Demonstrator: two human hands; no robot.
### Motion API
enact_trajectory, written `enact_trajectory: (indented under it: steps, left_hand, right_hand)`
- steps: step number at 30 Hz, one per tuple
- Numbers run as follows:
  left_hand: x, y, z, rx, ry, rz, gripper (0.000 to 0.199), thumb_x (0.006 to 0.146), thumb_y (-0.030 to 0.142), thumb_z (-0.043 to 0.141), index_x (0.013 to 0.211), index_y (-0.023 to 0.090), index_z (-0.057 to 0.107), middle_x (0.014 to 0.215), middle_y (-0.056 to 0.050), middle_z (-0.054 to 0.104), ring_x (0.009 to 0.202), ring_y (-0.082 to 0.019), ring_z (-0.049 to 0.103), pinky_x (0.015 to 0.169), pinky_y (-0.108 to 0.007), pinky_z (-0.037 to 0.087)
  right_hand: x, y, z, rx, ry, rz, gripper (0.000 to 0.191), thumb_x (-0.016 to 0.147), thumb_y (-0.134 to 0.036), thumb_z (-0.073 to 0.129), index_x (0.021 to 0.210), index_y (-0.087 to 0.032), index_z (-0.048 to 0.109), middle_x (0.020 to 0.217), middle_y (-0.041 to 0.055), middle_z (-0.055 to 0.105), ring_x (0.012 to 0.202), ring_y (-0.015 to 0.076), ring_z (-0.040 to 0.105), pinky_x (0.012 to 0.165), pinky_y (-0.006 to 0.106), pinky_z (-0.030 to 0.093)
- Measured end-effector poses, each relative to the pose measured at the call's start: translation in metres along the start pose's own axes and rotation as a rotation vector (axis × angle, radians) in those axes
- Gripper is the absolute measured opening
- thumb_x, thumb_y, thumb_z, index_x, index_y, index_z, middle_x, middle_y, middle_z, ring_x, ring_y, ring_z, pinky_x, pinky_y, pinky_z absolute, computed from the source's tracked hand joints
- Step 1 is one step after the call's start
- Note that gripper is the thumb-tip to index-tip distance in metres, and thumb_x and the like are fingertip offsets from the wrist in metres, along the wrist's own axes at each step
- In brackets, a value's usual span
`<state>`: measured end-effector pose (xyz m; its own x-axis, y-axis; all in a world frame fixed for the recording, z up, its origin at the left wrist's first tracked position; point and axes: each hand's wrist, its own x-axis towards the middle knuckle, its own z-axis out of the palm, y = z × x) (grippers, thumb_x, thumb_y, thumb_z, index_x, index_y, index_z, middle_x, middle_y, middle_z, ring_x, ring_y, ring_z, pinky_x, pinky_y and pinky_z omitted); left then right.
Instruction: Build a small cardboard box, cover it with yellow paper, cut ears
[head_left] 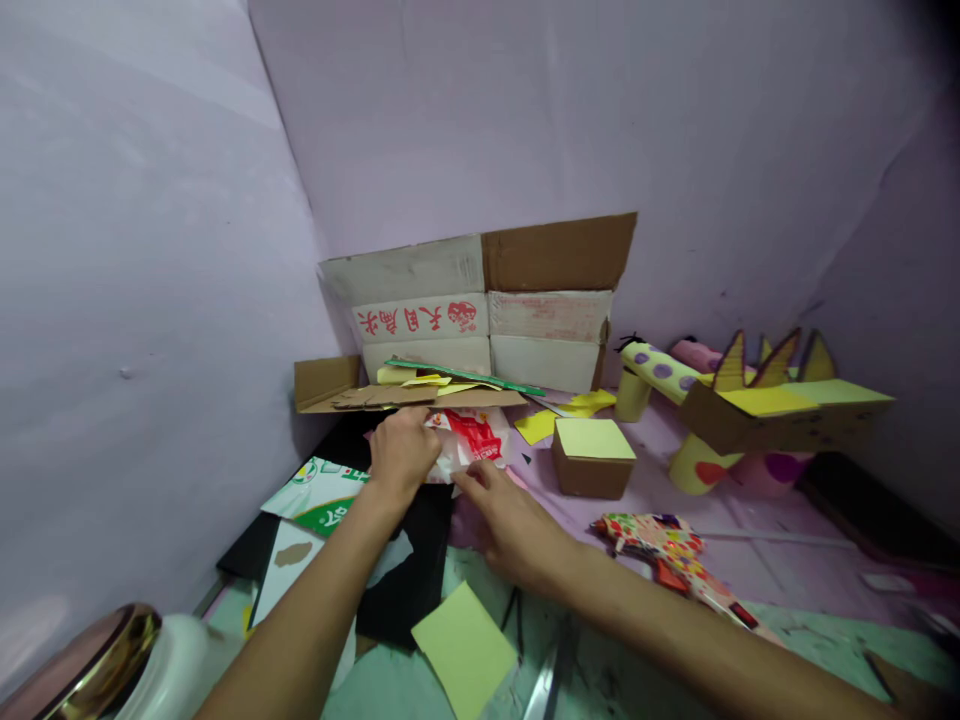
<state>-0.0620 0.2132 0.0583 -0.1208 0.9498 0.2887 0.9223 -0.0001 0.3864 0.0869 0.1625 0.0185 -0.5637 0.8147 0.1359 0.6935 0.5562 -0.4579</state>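
Note:
Before the cardboard pieces lies a crinkled white plastic bag (487, 432) with a red printed patch. My left hand (403, 452) is closed on the bag's left side, its fingertips partly hidden. At the bag's lower right edge, the thumb and fingers of my right hand (517, 520) pinch the plastic. A black sheet (420, 580) lies beneath my left forearm, beside a green-and-white printed piece (322, 510). Right of the bag stands a small brown box (594, 470) topped with pale yellow paper.
An opened carton (551, 310) leans on the back wall. Yellow paper scraps (534, 428) lie before it. At right are a flower-patterned glue gun (660, 540) and a spiked cardboard figure (780, 420). A yellow-green paper square (466, 650) lies in front; a white jar (180, 650) stands front left.

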Motion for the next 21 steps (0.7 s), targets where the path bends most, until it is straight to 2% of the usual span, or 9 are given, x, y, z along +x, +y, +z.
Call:
enact_trajectory:
  steps: [3,6,9,12,16,21]
  left_hand:
    - [0.010,-0.007,-0.003,0.079,0.008,-0.016,0.032,0.074,0.020,0.047,0.093,0.023,0.072,0.095,-0.011,0.072,0.097,-0.030,0.063,0.080,-0.035,0.044]
    - [0.014,-0.010,-0.006,0.120,-0.006,-0.013,0.031,0.075,0.027,0.049,0.093,0.024,0.073,0.092,-0.008,0.074,0.090,-0.027,0.065,0.072,-0.030,0.045]
    - [0.013,-0.010,-0.008,0.137,-0.039,-0.003,0.031,0.077,0.031,0.048,0.092,0.024,0.074,0.090,-0.008,0.074,0.087,-0.025,0.066,0.067,-0.028,0.044]
    - [0.010,-0.009,-0.011,0.140,-0.065,0.022,0.032,0.079,0.036,0.047,0.093,0.026,0.074,0.094,-0.008,0.074,0.091,-0.028,0.065,0.067,-0.030,0.044]
    - [0.007,-0.009,-0.013,0.143,-0.082,0.049,0.036,0.081,0.038,0.043,0.099,0.026,0.072,0.102,-0.009,0.072,0.099,-0.031,0.063,0.075,-0.034,0.044]
    - [0.007,-0.010,-0.014,0.145,-0.112,0.049,0.041,0.083,0.038,0.039,0.106,0.024,0.070,0.107,-0.013,0.070,0.102,-0.036,0.061,0.077,-0.040,0.046]
  right_hand:
    - [0.002,-0.001,-0.004,-0.015,0.011,-0.007,0.068,0.062,-0.003,0.055,0.129,-0.013,0.045,0.124,0.0161,0.048,0.108,0.0286,0.051,0.091,0.037,0.044]
    - [0.002,-0.004,-0.007,-0.053,0.024,-0.010,0.060,0.066,-0.009,0.056,0.126,-0.014,0.048,0.122,0.0155,0.050,0.108,0.0295,0.051,0.091,0.039,0.042]
    - [0.001,-0.007,-0.007,-0.114,0.004,-0.022,0.060,0.066,-0.009,0.056,0.126,-0.015,0.047,0.123,0.0155,0.051,0.106,0.0301,0.052,0.091,0.042,0.041]
    - [0.000,-0.008,-0.008,-0.152,-0.013,-0.026,0.058,0.065,-0.008,0.055,0.123,-0.013,0.049,0.121,0.0160,0.053,0.106,0.0303,0.053,0.090,0.042,0.042]
    - [0.001,-0.009,-0.013,-0.160,-0.014,-0.023,0.046,0.066,-0.009,0.057,0.112,-0.008,0.054,0.113,0.0182,0.057,0.101,0.0310,0.055,0.085,0.041,0.046]
    - [0.003,-0.014,-0.017,-0.182,-0.012,-0.015,0.048,0.063,-0.017,0.064,0.110,-0.009,0.055,0.110,0.0165,0.058,0.094,0.0300,0.059,0.078,0.039,0.051]
